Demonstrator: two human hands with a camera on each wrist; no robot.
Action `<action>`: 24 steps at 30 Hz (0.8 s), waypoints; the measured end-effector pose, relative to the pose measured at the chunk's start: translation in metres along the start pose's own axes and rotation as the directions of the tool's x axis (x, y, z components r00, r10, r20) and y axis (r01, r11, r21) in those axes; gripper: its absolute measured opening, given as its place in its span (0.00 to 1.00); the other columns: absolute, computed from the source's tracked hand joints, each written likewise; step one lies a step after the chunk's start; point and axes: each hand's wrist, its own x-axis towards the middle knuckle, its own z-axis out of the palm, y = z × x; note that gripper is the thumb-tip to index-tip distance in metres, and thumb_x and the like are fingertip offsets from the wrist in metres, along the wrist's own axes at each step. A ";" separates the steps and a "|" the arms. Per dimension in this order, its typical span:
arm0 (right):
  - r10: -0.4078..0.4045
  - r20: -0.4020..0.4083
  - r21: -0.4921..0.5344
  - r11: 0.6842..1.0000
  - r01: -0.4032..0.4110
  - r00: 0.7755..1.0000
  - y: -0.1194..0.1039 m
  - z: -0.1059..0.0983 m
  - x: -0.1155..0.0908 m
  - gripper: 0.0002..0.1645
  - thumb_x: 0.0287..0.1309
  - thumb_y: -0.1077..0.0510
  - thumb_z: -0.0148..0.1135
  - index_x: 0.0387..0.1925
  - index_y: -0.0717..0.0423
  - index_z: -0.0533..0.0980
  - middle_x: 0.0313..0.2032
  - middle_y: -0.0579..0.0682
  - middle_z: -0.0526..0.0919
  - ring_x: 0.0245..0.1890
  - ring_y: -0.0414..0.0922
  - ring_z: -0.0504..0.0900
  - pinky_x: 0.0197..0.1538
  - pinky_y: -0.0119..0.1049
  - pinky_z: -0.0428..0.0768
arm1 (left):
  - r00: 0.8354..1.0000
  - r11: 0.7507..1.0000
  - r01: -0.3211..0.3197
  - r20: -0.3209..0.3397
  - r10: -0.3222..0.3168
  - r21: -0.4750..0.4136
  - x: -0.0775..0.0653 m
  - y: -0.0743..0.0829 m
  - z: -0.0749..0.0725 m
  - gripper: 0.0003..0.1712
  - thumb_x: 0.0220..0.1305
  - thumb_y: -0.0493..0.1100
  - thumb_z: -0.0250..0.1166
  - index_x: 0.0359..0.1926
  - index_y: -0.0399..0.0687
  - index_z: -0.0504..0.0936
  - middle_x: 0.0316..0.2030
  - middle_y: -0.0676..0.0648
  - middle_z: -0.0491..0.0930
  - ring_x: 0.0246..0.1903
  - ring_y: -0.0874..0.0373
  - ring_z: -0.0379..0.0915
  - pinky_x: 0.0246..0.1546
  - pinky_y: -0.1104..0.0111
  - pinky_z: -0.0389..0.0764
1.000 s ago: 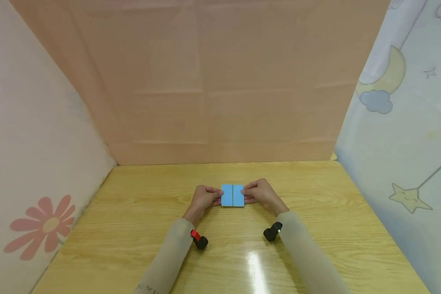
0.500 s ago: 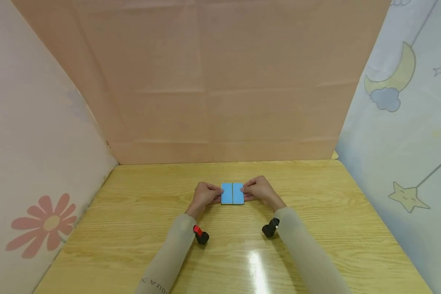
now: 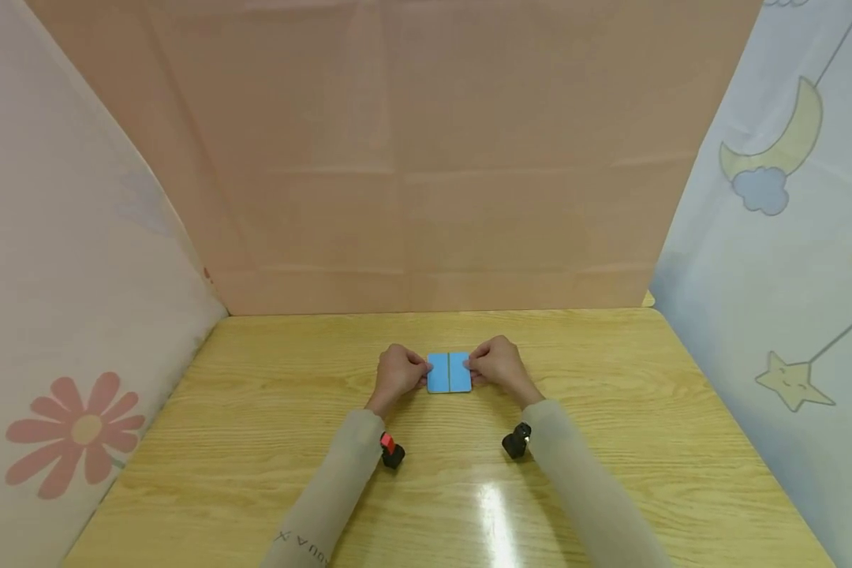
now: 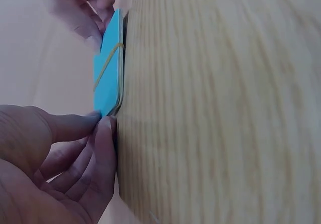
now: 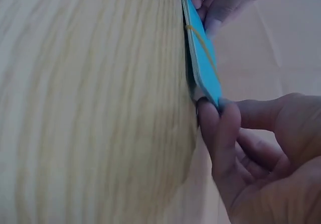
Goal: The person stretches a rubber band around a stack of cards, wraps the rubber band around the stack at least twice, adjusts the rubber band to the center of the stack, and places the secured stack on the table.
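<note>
A flat stack of light blue cards [image 3: 438,373], bound across its middle by a thin yellow rubber band [image 3: 449,373], is just over the table. My left hand [image 3: 400,372] pinches its left edge, thumb on top and fingers beneath. At the opposite edge my right hand [image 3: 500,365] grips it the same way. In the left wrist view the layered side of the cards [image 4: 108,78] shows, slightly raised from the wood. The right wrist view shows the rubber band [image 5: 203,45] stretched over the blue face. The underside of the stack is hidden.
The wooden table [image 3: 291,473] carries a bright glare patch near the front. A tan sheet [image 3: 397,158] rises behind its back edge. Light walls with a printed flower [image 3: 88,430] and moon [image 3: 788,142] flank it. Both wrists wear small black cameras [image 3: 392,453].
Both hands keep their pinch on the cards. The forearms and wrist cameras have shifted slightly forward and inward, and the head view has moved a little.
</note>
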 end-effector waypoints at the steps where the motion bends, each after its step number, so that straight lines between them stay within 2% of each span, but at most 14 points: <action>1: -0.015 -0.016 -0.047 0.999 0.014 1.000 -0.001 0.001 -0.001 0.07 0.65 0.63 0.72 0.37 0.66 0.88 0.35 0.59 0.92 0.25 0.42 0.87 0.30 0.33 0.88 | 1.000 1.000 -0.004 -0.005 0.004 0.017 0.000 0.001 0.000 0.07 0.67 0.35 0.72 0.34 0.34 0.92 0.29 0.39 0.91 0.21 0.58 0.85 0.23 0.72 0.87; 4: -0.050 -0.050 -0.183 0.982 0.040 0.997 -0.005 0.003 -0.003 0.08 0.63 0.60 0.74 0.29 0.61 0.89 0.27 0.54 0.91 0.20 0.42 0.82 0.26 0.32 0.78 | 1.000 0.998 -0.011 -0.021 0.012 0.058 0.001 0.001 0.001 0.07 0.65 0.35 0.74 0.32 0.35 0.92 0.26 0.41 0.90 0.19 0.59 0.84 0.21 0.73 0.84; 7: -0.063 -0.063 -0.240 0.970 0.046 0.996 -0.005 0.005 -0.004 0.11 0.63 0.58 0.74 0.25 0.58 0.89 0.22 0.51 0.88 0.18 0.42 0.77 0.25 0.32 0.72 | 0.999 0.997 -0.016 -0.029 0.019 0.081 0.001 0.001 0.001 0.07 0.65 0.36 0.74 0.31 0.35 0.92 0.23 0.42 0.89 0.18 0.61 0.82 0.20 0.74 0.82; 15: -0.061 -0.060 -0.210 0.977 0.047 0.996 -0.003 0.004 -0.007 0.12 0.64 0.58 0.74 0.24 0.59 0.89 0.19 0.53 0.87 0.15 0.41 0.73 0.24 0.32 0.71 | 0.999 0.995 -0.020 -0.023 0.022 0.099 -0.001 0.000 0.001 0.08 0.65 0.37 0.74 0.30 0.37 0.92 0.23 0.44 0.89 0.17 0.62 0.81 0.22 0.73 0.82; 20: -0.046 -0.048 -0.212 0.977 0.035 0.998 -0.001 0.001 -0.007 0.19 0.66 0.55 0.72 0.20 0.58 0.87 0.16 0.52 0.85 0.14 0.40 0.68 0.23 0.32 0.68 | 1.000 0.997 -0.021 0.004 0.021 0.072 -0.001 -0.001 -0.001 0.09 0.66 0.37 0.74 0.31 0.36 0.92 0.23 0.44 0.89 0.18 0.61 0.81 0.23 0.73 0.83; 24: -0.050 -0.041 -0.189 0.981 0.041 0.998 0.001 -0.004 -0.008 0.22 0.69 0.52 0.70 0.20 0.60 0.86 0.17 0.55 0.85 0.13 0.41 0.67 0.23 0.32 0.66 | 0.999 0.996 -0.053 0.005 0.053 0.072 -0.001 -0.002 -0.007 0.10 0.68 0.39 0.72 0.33 0.37 0.92 0.24 0.43 0.89 0.20 0.59 0.82 0.24 0.72 0.83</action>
